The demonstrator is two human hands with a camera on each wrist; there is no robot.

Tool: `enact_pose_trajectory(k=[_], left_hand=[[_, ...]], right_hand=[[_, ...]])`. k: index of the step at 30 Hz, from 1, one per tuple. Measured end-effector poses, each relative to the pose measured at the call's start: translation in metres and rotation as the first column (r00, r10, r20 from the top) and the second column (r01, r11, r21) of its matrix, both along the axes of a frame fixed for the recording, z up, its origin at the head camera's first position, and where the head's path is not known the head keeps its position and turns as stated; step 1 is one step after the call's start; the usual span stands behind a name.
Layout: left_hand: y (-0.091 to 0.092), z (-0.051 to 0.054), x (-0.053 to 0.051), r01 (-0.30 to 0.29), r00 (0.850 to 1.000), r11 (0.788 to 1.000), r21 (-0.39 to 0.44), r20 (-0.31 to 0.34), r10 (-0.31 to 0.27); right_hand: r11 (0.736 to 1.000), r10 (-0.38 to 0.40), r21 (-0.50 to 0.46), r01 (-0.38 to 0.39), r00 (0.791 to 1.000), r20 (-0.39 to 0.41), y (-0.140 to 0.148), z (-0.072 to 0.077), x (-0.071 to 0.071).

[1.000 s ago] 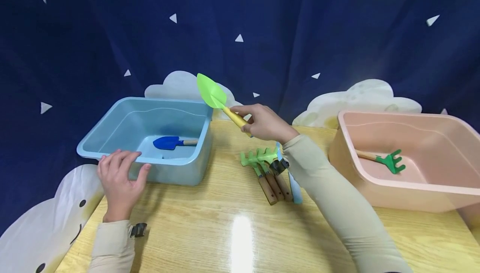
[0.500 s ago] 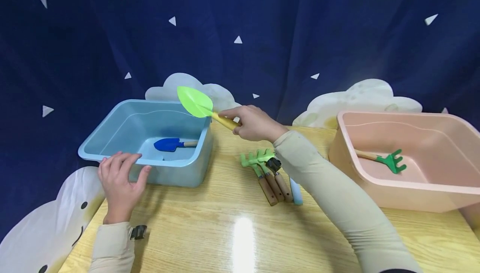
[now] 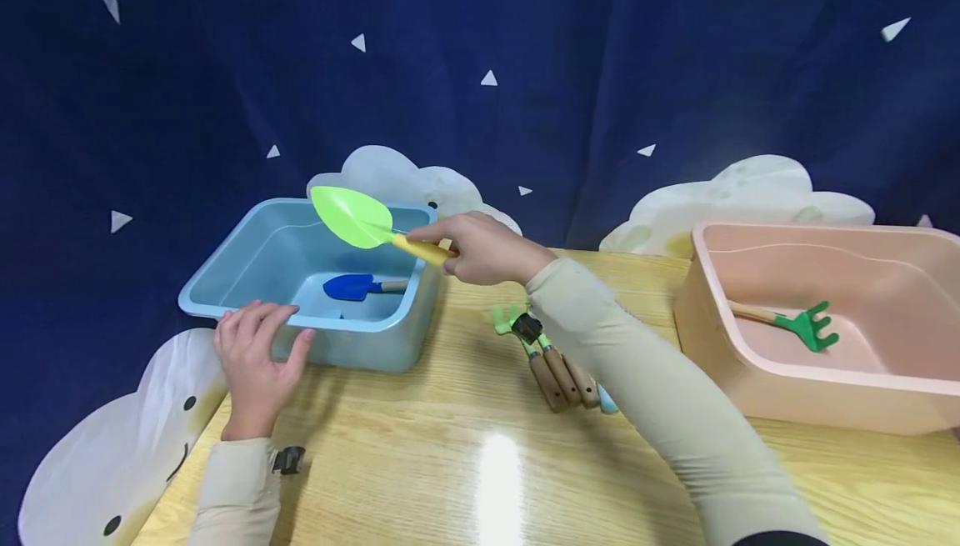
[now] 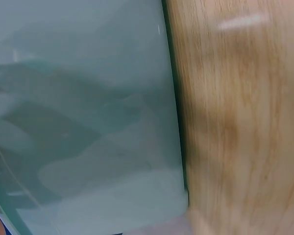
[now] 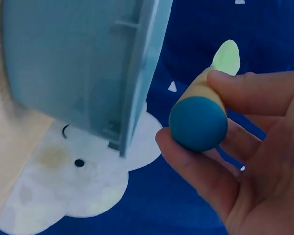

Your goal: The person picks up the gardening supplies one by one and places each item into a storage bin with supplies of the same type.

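Observation:
A light-green trowel (image 3: 352, 217) with a yellow handle is pinched between the thumb and fingers of my right hand (image 3: 483, 247), above the right side of the blue tub (image 3: 360, 346). Its blade points left over the tub's opening. In the right wrist view the handle's blue end cap (image 5: 198, 123) faces the camera. My left hand (image 3: 258, 358) rests on the tub's near rim, fingers over the edge and thumb spread outside. Inside that tub lies a blue trowel (image 3: 351, 287) with a wooden handle. The left wrist view shows mostly the tub's outer wall (image 4: 88, 122).
Several green hand rakes (image 3: 551, 371) with brown handles lie mid-table, partly behind my right sleeve (image 3: 637, 379); a light-blue handle (image 3: 607, 400) shows beside them. On the right stands a pink tub (image 3: 840, 400) holding a green rake (image 3: 810, 328). A dark-blue curtain (image 3: 570, 96) hangs behind.
My right hand has carried the green trowel left and slightly lower, from beside the blue tub to over it. My left hand has stayed on the rim. The head view has shifted slightly.

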State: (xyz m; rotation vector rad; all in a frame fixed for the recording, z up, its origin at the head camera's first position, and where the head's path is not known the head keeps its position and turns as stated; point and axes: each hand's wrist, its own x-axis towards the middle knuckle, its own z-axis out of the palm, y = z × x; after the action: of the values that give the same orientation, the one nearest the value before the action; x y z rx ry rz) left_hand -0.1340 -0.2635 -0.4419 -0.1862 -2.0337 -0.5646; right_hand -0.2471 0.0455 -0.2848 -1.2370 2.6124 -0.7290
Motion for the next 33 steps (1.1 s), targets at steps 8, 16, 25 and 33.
enact_pose_trajectory(k=[8,16,25,33], left_hand=[[0.003,-0.001,-0.002,0.012,1.000,1.000,-0.005,0.009,-0.012],[-0.002,-0.001,-0.002,-0.001,1.000,1.000,0.011,-0.015,0.001],[-0.001,-0.002,-0.002,-0.003,0.999,1.000,0.002,-0.035,0.003],[-0.001,-0.003,-0.003,0.000,0.999,1.000,0.011,-0.049,0.001]], right_hand=[[0.999,0.040,-0.004,-0.040,0.998,-0.043,-0.024,0.005,-0.003],[1.000,0.003,0.001,-0.003,0.999,-0.052,-0.040,0.005,-0.004],[1.000,-0.015,0.026,0.017,0.997,-0.077,-0.050,0.002,-0.006],[0.999,-0.005,0.041,0.008,0.997,-0.080,-0.057,0.005,-0.005]])
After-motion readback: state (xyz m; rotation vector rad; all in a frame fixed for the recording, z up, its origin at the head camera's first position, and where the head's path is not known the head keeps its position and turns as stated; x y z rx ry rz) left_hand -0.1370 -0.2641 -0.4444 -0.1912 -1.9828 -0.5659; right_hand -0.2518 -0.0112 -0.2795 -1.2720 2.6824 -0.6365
